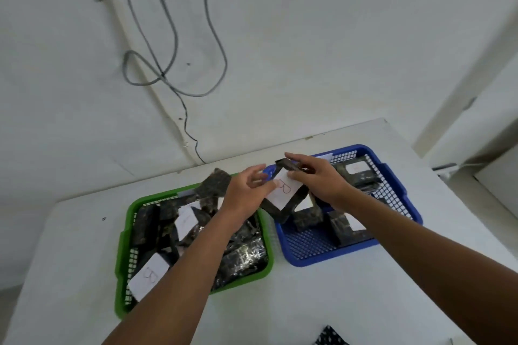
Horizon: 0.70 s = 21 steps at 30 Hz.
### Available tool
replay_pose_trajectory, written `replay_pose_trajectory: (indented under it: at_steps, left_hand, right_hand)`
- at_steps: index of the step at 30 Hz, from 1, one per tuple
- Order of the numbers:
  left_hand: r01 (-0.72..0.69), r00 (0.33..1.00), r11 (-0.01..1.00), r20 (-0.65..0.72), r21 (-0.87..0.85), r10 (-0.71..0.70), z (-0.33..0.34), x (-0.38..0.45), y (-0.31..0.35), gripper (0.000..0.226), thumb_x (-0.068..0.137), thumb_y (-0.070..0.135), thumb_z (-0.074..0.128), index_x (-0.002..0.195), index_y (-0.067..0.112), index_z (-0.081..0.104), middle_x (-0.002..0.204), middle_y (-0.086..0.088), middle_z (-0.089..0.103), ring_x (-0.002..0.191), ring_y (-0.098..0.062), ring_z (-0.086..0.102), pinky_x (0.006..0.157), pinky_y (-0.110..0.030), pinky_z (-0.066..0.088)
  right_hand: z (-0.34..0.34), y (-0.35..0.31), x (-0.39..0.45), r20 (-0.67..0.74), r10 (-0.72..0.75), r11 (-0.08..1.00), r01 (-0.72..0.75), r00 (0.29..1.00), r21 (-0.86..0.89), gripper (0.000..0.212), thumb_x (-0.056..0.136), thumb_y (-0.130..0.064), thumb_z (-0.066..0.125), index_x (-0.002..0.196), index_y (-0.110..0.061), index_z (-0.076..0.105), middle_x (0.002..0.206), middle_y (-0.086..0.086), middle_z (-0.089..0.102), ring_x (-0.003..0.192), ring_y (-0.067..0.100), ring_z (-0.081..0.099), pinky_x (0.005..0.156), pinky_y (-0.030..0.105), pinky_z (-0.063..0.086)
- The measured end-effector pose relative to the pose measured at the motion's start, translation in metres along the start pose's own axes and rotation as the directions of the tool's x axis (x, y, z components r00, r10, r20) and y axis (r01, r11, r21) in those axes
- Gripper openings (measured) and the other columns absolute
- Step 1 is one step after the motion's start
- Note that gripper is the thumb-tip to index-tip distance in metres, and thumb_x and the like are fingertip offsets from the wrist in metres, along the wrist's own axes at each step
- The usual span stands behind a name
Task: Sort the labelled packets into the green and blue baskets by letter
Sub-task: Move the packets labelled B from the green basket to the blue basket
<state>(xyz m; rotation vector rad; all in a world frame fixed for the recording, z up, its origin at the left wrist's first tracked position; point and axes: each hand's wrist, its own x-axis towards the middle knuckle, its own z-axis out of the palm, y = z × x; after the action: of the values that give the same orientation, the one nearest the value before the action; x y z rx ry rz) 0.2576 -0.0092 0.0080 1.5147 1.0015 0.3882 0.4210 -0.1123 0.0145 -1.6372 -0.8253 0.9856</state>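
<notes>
A dark packet (284,193) with a white label marked B hangs in the air between the two baskets, over the blue basket's left rim. My left hand (246,193) pinches its left edge and my right hand (319,179) grips its top right. The green basket (126,235) on the left holds several dark packets, one (150,274) showing a B label. The blue basket (403,193) on the right holds several more packets with white labels (357,168).
Both baskets stand on a white table (322,302) pushed against a white wall. Grey cables (173,50) hang down the wall behind. A dark dotted cloth (330,337) pokes in at the bottom edge. White furniture (476,148) stands to the right.
</notes>
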Motion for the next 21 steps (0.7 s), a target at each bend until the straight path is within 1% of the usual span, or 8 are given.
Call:
replay_pose_trajectory:
  at_steps: [3,5,7,10,13,15,17,21]
  left_hand:
    - [0.028,0.991,0.999,0.128,0.037,-0.032,0.028,0.000,0.007,0.043,0.083,0.020,0.081,0.124,0.014,0.067,0.099,0.001,0.075,0.088,-0.011,0.073,0.076,-0.023,0.060]
    - [0.085,0.982,0.996,0.172,-0.013,-0.081,0.049,0.004,0.005,0.043,0.087,0.015,0.077,0.127,0.016,0.062,0.101,-0.003,0.075,0.091,-0.016,0.074,0.079,-0.029,0.061]
    - [0.136,0.979,0.989,0.158,-0.052,-0.127,0.053,0.005,-0.002,0.049,0.089,0.014,0.074,0.132,0.027,0.053,0.106,-0.004,0.074,0.095,-0.020,0.072,0.081,-0.038,0.061]
    - [0.283,0.948,0.948,0.194,-0.145,-0.254,0.136,0.006,0.000,0.064,0.092,0.010,0.070,0.140,0.042,0.043,0.112,-0.005,0.071,0.099,-0.022,0.071,0.074,-0.041,0.063]
    - [0.334,0.942,0.905,0.116,-0.264,-0.314,0.157,0.007,-0.002,0.058,0.091,0.005,0.069,0.134,0.036,0.046,0.116,-0.004,0.066,0.102,-0.022,0.067,0.072,-0.041,0.063]
    - [0.369,0.925,0.870,0.034,-0.327,-0.380,0.180,0.009,-0.006,0.055,0.089,0.004,0.071,0.129,0.030,0.044,0.124,-0.006,0.059,0.107,-0.025,0.064,0.068,-0.038,0.063]
    - [0.398,0.896,0.840,-0.042,-0.368,-0.443,0.201,0.008,-0.011,0.059,0.086,0.002,0.074,0.130,0.023,0.040,0.126,-0.009,0.055,0.111,-0.029,0.062,0.064,-0.035,0.063]
    - [0.424,0.858,0.840,-0.146,-0.337,-0.492,0.225,0.001,-0.025,0.049,0.086,0.006,0.075,0.120,0.017,0.042,0.121,-0.013,0.055,0.103,-0.031,0.067,0.062,-0.032,0.063]
  right_hand:
    - [-0.028,0.006,-0.006,-0.032,-0.009,0.999,0.008,0.999,-0.039,0.046,0.093,-0.015,0.069,0.137,-0.023,0.057,0.104,0.009,0.069,0.094,0.021,0.071,0.071,0.028,0.061]
    - [-0.047,0.014,-0.010,-0.057,-0.021,0.995,0.015,0.998,-0.095,0.044,0.093,-0.023,0.070,0.135,-0.022,0.057,0.108,0.004,0.070,0.095,0.014,0.070,0.069,0.022,0.058]
    - [-0.053,0.025,-0.011,-0.112,-0.039,0.982,0.018,0.993,-0.187,0.042,0.094,-0.030,0.068,0.134,-0.023,0.058,0.116,-0.003,0.069,0.104,0.010,0.067,0.077,0.022,0.059]
    - [-0.132,0.077,-0.039,-0.430,-0.042,0.907,-0.146,0.902,-0.394,0.041,0.097,-0.035,0.062,0.135,-0.023,0.058,0.124,-0.002,0.067,0.105,0.012,0.063,0.088,0.029,0.055]
    - [-0.150,0.096,-0.056,-0.491,-0.056,0.794,-0.259,0.869,-0.550,0.047,0.101,-0.038,0.052,0.144,-0.020,0.048,0.140,0.003,0.057,0.122,0.021,0.054,0.097,0.035,0.045]
    - [-0.165,0.118,-0.062,-0.500,0.046,0.752,-0.359,0.865,-0.552,0.055,0.104,-0.041,0.044,0.153,-0.018,0.036,0.152,0.006,0.047,0.136,0.026,0.045,0.107,0.040,0.040]
    - [-0.173,0.143,-0.063,-0.492,0.193,0.760,-0.447,0.849,-0.472,0.058,0.106,-0.045,0.036,0.156,-0.018,0.029,0.153,0.010,0.045,0.136,0.030,0.046,0.108,0.041,0.040]
    - [-0.167,0.166,-0.064,-0.480,0.254,0.864,-0.420,0.840,-0.277,0.050,0.107,-0.045,0.028,0.149,-0.020,0.039,0.129,0.011,0.062,0.102,0.024,0.058,0.076,0.031,0.049]
